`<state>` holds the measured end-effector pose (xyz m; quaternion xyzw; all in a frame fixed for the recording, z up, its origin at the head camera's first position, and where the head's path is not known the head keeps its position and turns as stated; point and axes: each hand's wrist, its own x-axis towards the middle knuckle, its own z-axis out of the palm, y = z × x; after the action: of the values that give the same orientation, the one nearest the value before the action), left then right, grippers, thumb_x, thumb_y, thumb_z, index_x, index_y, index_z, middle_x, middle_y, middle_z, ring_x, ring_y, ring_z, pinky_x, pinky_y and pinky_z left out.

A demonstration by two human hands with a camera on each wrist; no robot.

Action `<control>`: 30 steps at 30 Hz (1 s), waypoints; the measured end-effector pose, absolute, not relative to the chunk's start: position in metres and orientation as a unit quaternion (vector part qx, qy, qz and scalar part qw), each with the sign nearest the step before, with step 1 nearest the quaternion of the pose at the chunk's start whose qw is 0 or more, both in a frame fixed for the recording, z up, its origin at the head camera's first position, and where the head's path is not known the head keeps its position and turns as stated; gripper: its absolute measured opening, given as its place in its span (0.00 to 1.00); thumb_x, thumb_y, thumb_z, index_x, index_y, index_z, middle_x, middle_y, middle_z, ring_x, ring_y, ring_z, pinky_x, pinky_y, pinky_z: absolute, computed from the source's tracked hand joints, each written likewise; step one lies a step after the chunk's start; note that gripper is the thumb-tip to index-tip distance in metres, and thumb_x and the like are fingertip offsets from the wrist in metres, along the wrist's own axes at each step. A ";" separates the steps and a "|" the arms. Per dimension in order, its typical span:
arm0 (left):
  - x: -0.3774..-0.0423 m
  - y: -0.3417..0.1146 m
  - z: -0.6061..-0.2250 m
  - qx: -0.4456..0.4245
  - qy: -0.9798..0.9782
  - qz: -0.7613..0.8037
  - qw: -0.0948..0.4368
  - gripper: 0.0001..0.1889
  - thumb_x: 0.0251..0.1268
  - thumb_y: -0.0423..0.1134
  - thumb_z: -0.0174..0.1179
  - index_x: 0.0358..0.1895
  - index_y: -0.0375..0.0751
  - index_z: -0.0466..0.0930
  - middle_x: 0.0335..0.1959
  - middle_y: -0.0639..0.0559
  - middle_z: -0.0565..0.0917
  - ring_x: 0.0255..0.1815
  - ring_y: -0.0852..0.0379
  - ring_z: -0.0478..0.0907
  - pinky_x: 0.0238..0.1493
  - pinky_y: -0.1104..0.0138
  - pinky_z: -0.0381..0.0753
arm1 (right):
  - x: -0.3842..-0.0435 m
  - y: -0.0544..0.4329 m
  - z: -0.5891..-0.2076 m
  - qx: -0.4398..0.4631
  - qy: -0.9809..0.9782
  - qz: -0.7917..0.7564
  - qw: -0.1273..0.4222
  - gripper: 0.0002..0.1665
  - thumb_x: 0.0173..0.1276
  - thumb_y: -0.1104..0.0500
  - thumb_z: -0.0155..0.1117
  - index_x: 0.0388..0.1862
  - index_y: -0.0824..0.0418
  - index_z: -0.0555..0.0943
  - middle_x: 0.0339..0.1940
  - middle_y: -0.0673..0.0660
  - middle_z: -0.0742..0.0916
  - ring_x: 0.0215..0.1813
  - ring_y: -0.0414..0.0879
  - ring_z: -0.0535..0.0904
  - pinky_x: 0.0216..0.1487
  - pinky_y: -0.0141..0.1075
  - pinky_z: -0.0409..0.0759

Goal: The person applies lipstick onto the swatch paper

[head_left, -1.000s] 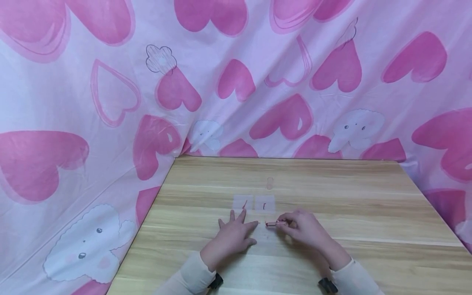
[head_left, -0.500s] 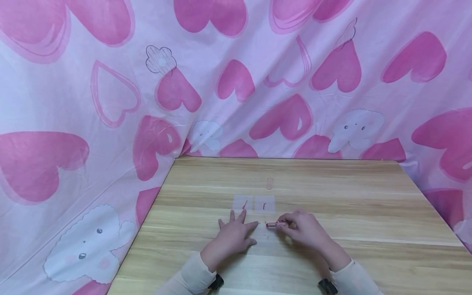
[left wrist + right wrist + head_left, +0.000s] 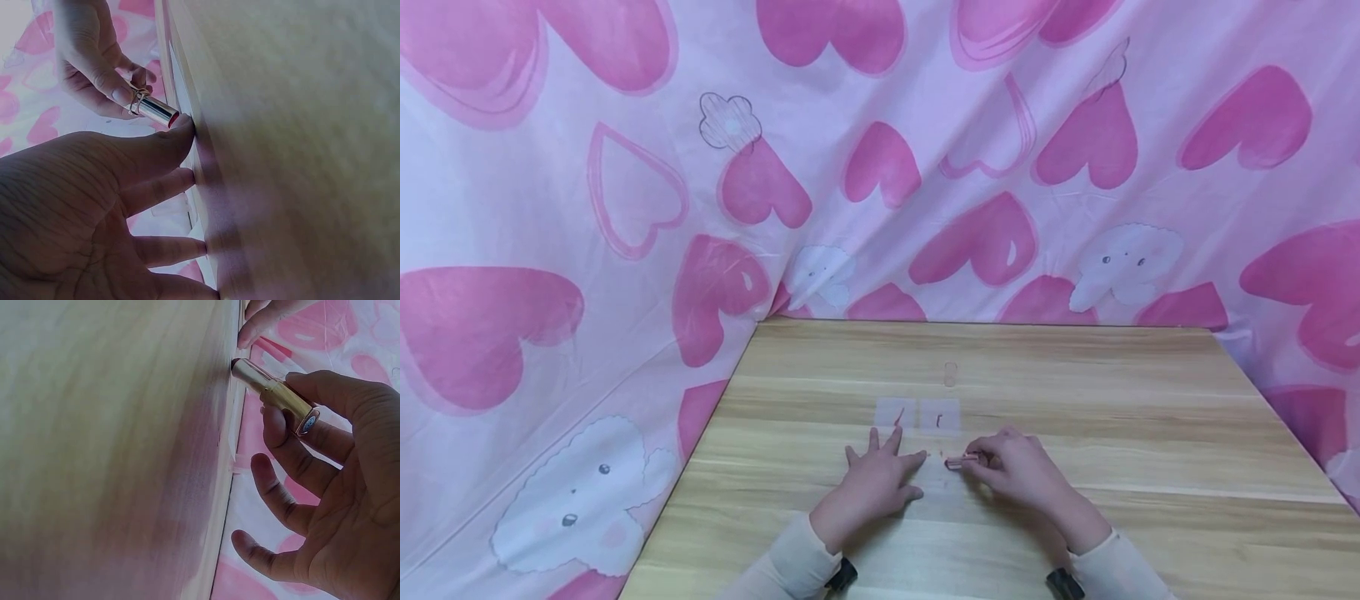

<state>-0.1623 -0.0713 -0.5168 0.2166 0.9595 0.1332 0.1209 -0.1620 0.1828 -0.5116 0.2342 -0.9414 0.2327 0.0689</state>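
Observation:
My right hand (image 3: 1015, 467) pinches a lipstick (image 3: 961, 462) with a gold tube between thumb and fingers. In the right wrist view the dark red tip of the lipstick (image 3: 250, 372) is at the tabletop; whether it touches cannot be told. My left hand (image 3: 872, 482) rests on the table with its fingers spread, holding nothing, its index fingertip just left of small red marks (image 3: 942, 454). These marks seem to lie on a faint translucent sheet, hard to make out. Beyond the hands lie two translucent squares, the left one (image 3: 886, 406) with a slanted red stroke, the right one (image 3: 951, 408) with a hooked stroke.
A small clear, pink-edged oblong piece (image 3: 951, 374) lies farther back on the wooden table (image 3: 1112, 400). A pink curtain with hearts (image 3: 880, 167) hangs along the back and left side. Black straps show at both wrists.
The lipstick tip has shifted slightly toward the person and right, uncovering more of a small red mark. The left hand has stayed in place.

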 end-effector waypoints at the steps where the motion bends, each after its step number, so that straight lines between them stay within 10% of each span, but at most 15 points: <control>1: -0.162 -0.071 -0.517 0.216 0.960 0.134 0.121 0.29 0.63 0.59 0.65 0.69 0.64 0.75 0.78 0.37 0.59 0.73 0.21 0.52 0.57 0.19 0.52 | -0.162 0.182 -0.511 0.234 -0.942 0.232 0.068 0.04 0.63 0.47 0.74 0.36 0.43 0.88 0.21 0.30 0.74 0.33 0.36 0.71 0.32 0.33 0.69; 30: -0.163 -0.072 -0.515 0.215 0.960 0.131 0.125 0.30 0.62 0.59 0.66 0.69 0.65 0.76 0.78 0.38 0.59 0.73 0.21 0.53 0.56 0.19 0.53 | -0.160 0.179 -0.507 0.252 -0.938 0.233 0.054 0.05 0.61 0.49 0.76 0.35 0.45 0.88 0.20 0.31 0.74 0.32 0.38 0.72 0.30 0.31 0.67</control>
<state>-0.1627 -0.0716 -0.5146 0.2155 0.9596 0.1312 0.1249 -0.1598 0.1793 -0.5072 0.2517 -0.9377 0.2334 0.0539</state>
